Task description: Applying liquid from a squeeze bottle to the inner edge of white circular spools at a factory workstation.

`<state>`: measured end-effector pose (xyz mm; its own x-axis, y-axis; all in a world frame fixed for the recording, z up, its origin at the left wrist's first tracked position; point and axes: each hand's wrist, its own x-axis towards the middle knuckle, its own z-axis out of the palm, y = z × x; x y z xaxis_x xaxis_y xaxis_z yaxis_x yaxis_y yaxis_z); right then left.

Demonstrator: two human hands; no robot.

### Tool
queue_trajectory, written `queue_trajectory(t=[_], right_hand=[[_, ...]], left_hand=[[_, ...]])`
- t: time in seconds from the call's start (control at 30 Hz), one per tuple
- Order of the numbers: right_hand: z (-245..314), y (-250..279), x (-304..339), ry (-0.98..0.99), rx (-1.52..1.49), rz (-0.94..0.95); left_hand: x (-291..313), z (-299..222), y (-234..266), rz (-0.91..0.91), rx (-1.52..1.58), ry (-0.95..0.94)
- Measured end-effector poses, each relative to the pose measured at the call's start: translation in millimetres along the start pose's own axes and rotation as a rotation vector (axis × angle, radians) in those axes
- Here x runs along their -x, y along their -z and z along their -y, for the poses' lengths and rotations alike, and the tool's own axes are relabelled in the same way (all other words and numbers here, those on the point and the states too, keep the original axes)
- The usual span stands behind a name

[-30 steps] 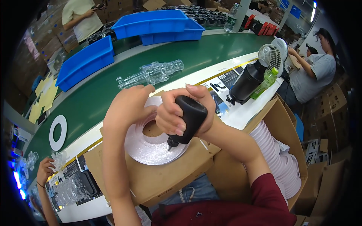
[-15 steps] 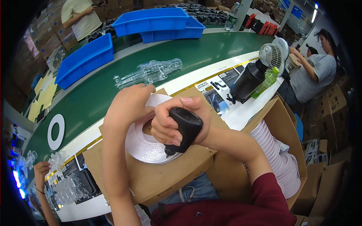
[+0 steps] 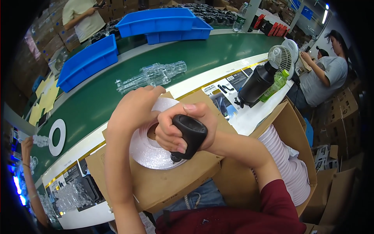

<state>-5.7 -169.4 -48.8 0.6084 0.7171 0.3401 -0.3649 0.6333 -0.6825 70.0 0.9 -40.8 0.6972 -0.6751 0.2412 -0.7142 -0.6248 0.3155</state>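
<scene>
A stack of glossy white flat rings (image 3: 152, 156) lies on a brown cardboard box (image 3: 163, 187) in front of me. My left hand (image 3: 136, 105) is closed over its far left edge, thumb toward the central hole, most fingertips hidden. My right hand (image 3: 187, 124) wraps round a black handheld power tool (image 3: 191, 134) with an oval end facing up. The tool's narrow chuck-like tip points down at the rings' near right side; I cannot tell whether it touches them.
Ahead runs a green conveyor belt (image 3: 218, 50) bearing clear plastic pieces (image 3: 156, 75), a loose white ring (image 3: 57, 137) and blue trays (image 3: 87, 64). A black bottle (image 3: 257, 84) and fan (image 3: 280, 56) stand right. More white rings (image 3: 288, 167) fill a carton. Another person's hand (image 3: 26, 145) is at left.
The black tool has tilted and shifted slightly in my right hand. The clear plastic pieces on the belt have slid a little left. The other person's hand at left has moved up with a clear piece.
</scene>
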Motion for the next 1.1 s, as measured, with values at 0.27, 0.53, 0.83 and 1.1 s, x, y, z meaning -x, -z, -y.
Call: queue_trajectory(t=[0.27,0.53,0.83,1.1], right_hand=[[2,1,0,-0.007,0.003,0.008],[1,2,-2,-0.016,0.028,0.003],[8,7,0,0.088,-0.081,0.034],[11,0,0,0.064,-0.012,0.037]], left_hand=[[-2,-5,2,-0.001,0.003,-0.028],[-2,-5,5,-0.001,0.019,0.001],[0,-6,4,0.068,-0.116,0.112],[2,0,2,0.034,-0.162,0.119]])
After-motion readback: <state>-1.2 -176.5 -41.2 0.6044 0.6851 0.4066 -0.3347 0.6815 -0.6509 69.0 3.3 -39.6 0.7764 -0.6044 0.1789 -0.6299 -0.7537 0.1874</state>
